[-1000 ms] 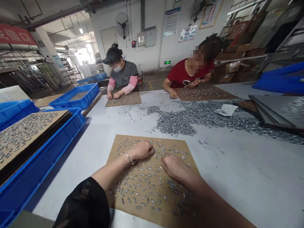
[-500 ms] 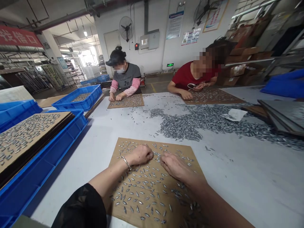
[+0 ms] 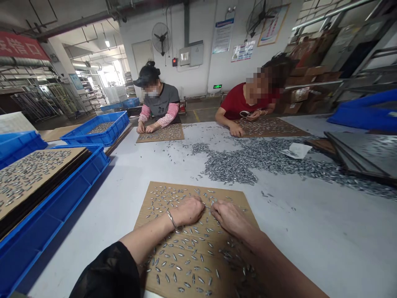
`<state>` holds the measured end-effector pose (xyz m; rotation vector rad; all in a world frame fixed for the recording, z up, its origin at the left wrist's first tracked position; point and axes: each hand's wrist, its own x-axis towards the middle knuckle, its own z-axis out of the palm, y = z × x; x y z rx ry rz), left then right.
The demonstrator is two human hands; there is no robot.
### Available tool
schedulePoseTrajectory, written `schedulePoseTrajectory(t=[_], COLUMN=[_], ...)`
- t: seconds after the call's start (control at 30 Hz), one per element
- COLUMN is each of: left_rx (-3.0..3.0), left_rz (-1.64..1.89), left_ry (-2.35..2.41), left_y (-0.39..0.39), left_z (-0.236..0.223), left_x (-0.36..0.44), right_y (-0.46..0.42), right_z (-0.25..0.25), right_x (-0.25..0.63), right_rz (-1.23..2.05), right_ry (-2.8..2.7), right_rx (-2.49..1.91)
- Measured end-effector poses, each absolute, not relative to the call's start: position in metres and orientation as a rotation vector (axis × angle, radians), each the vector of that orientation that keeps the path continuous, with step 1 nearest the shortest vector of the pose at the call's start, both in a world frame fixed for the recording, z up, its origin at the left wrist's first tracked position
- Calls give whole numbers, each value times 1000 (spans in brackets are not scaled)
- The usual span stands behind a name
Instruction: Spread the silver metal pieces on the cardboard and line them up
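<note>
A brown cardboard sheet [image 3: 143,220] lies on the white table in front of me, strewn with small spindle-shaped grey metal pieces [image 3: 194,278]. Over its far half is my left hand [image 3: 190,210], a bracelet at the wrist, with its fingers curled and closed. Facing it across a small gap, my right hand [image 3: 228,216] is closed too, thumb and fingers drawn together. Both sets of fingertips are low among the metal pieces. Whatever they pinch is hidden or too small to make out. Pieces lie more thickly near my right forearm.
Beyond the sheet spreads a large heap of metal pieces [image 3: 229,167], with a white scrap [image 3: 296,150] on it. At left, a blue crate [image 3: 66,221] bears stacked cardboard sheets [image 3: 86,154]. Dark boards [image 3: 369,145] lie at right. Two people work at sheets across the table.
My left hand has shifted right and slightly nearer to me, its fingers still closed. My right hand stays closed in nearly the same spot. The whole view has swung slightly.
</note>
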<state>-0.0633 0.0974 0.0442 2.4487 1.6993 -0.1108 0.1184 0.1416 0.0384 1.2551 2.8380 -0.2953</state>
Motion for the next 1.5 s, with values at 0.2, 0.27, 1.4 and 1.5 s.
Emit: schedulePoseTrajectory(t=[0.2,0.27,1.4,1.5], left_rx=[2420,2379,2150,2088], left_rz=[-78,-38,-237,-104], left_ry=[1685,1752,1764,1768], left_y=[93,92,110,111], left_z=[58,67,75,80], left_x=[-75,-84,-79,-95], right_y=[133,133,141,144], right_z=[45,46,55,51], right_x=[102,99,94,89], right_rz=[-254,-298,-364,-334], right_ry=[2739,2712,2844,2865], right_rx=[1355,1369,1266,1140])
